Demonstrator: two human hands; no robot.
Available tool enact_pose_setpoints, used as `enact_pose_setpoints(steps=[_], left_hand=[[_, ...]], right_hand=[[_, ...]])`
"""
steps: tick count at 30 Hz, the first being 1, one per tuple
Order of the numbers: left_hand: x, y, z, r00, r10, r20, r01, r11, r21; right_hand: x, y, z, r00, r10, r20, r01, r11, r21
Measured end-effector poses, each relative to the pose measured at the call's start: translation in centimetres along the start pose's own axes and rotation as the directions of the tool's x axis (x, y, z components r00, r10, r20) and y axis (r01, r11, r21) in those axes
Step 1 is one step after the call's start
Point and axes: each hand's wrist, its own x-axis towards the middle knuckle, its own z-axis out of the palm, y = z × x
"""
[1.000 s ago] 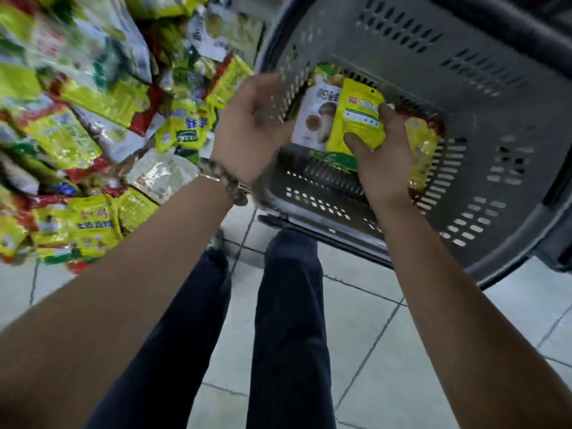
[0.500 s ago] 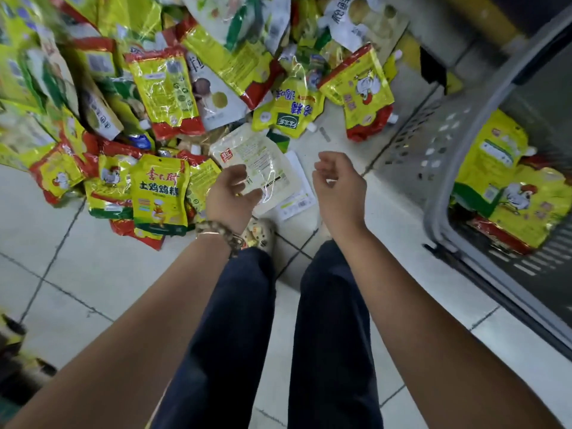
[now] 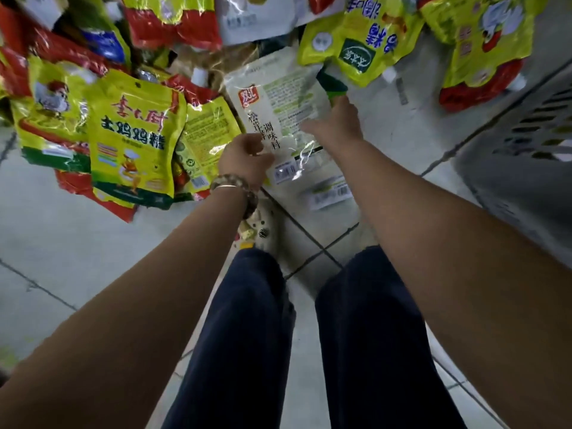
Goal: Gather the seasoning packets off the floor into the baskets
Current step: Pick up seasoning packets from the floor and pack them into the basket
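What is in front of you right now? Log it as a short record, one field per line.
left hand: fingers curled at the near left edge of the white packet; grip unclear
right hand: thumb spread, reaching over the packet's right side; blurred
white packet: lying at the near edge of the pile
pile: yellow-and-red packets overlapping, left of and behind the hands
floor tiles: pale, dark grout lines
basket: grey, slotted wall, at the right; contents out of view
task state: many packets on the floor

Two hands [image 3: 247, 156] [image 3: 337, 125], one basket [image 3: 523, 168], more than ten seasoning packets [image 3: 130, 140].
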Motion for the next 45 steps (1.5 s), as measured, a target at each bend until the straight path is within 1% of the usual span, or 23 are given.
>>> enact_pose_setpoints(steps=[2,3,6,7,10,12,14,16,17,18,19,23,25,27,28,29,30,32,34,36,38,41,45], left_hand=[[0.5,-0.6,-0.1,1.0,-0.026,0.007,0.026,0.999,-0.036],[0.5,-0.7,-0.2,0.999,-0.036,0.008,0.037,0.997,-0.061],[-0.4,-0.9,-0.9,0.999,-0.053,-0.001,0.052,0.988,-0.145],[-0.8,-0.9,-1.2,0.999,-0.047,-0.019,0.044,0.986,-0.159],[-1.9,-0.8,-2.1,0.994,-0.043,-0.1,0.018,0.969,-0.245],[-2.3,-0.6,-2.5,0.993,-0.076,-0.09,0.044,0.946,-0.321],[-2.3,-0.3,-2.9,0.988,-0.146,0.044,0.15,0.888,-0.434],[-2.4,-0.3,-3.2,0.954,-0.188,0.232,0.286,0.799,-0.528],[-2.4,-0.4,-3.3,0.93,-0.163,0.329,0.333,0.752,-0.568],[-2.5,-0.5,-3.3,0.915,-0.121,0.386,0.345,0.731,-0.589],[-2.7,-0.6,-3.2,0.914,-0.098,0.394,0.333,0.736,-0.589],[-3.0,-1.8,-4.1,0.961,-0.129,0.244,0.24,0.825,-0.511],[-2.8,-2.9,-5.2,0.977,-0.165,0.137,0.212,0.833,-0.511],[-2.8,-4.1,-6.6,0.98,-0.197,0.031,0.182,0.816,-0.548],[-2.7,-4.7,-7.3,0.975,-0.219,-0.023,0.168,0.806,-0.568],[-2.5,-5.3,-8.0,0.965,-0.255,-0.068,0.168,0.792,-0.586],[-2.5,-5.8,-8.8,0.951,-0.293,-0.104,0.174,0.779,-0.603],[-2.2,-6.8,-10.1,0.924,-0.347,-0.162,0.177,0.762,-0.622],[-2.0,-7.5,-11.2,0.906,-0.375,-0.197,0.176,0.757,-0.63],[-1.9,-8.0,-12.1,0.895,-0.387,-0.22,0.177,0.762,-0.623],[-1.8,-8.3,-12.7,0.898,-0.378,-0.224,0.174,0.773,-0.61],[-2.1,-8.2,-13.3,0.905,-0.373,-0.204,0.172,0.761,-0.626],[-3.4,-7.2,-14.1,0.919,-0.364,-0.155,0.19,0.75,-0.634]], right_hand=[[0.2,0.1,0.6,0.999,0.041,0.005,-0.041,0.998,-0.056],[0.1,0.1,0.9,1.0,0.027,0.012,-0.027,0.999,-0.023],[-1.5,0.2,1.0,0.998,-0.045,0.038,0.034,0.968,0.249],[-2.6,0.1,0.6,0.996,-0.071,0.06,0.049,0.951,0.306],[-5.4,0.4,-1.1,0.989,-0.113,0.094,0.069,0.921,0.383],[-6.8,1.1,-2.6,0.992,-0.091,0.091,0.047,0.913,0.406],[-7.8,1.7,-3.8,0.992,-0.055,0.116,-0.007,0.882,0.472],[-8.6,1.6,-4.2,0.981,-0.066,0.182,-0.052,0.817,0.574],[-9.1,1.2,-4.2,0.972,-0.096,0.215,-0.056,0.794,0.606],[-9.3,0.8,-3.9,0.961,-0.131,0.244,-0.052,0.78,0.623],[-9.6,0.2,-3.6,0.95,-0.166,0.263,-0.041,0.773,0.634],[-9.6,-1.5,-1.2,0.934,-0.195,0.299,-0.034,0.785,0.618],[-8.8,-2.2,0.6,0.959,-0.118,0.257,-0.076,0.766,0.638],[-7.5,-3.0,2.8,0.989,0.007,0.149,-0.11,0.705,0.7],[-6.9,-3.3,4.0,0.995,0.057,0.078,-0.095,0.725,0.683],[-6.3,-3.6,5.4,0.997,0.079,0.013,-0.071,0.792,0.606],[-5.8,-4.0,6.7,0.997,0.071,-0.015,-0.054,0.867,0.495],[-5.4,-5.0,9.2,0.999,0.039,0.011,-0.041,0.96,0.279],[-5.2,-6.1,11.0,0.998,0.019,0.067,-0.031,0.982,0.189],[-4.9,-6.9,11.8,0.997,0.013,0.072,-0.022,0.992,0.123],[-4.7,-7.0,12.3,0.996,-0.023,0.083,0.014,0.994,0.113],[-5.1,-6.5,11.8,0.993,-0.066,0.098,0.047,0.982,0.181],[-7.1,-5.3,7.4,0.988,-0.113,0.104,0.097,0.984,0.151]])
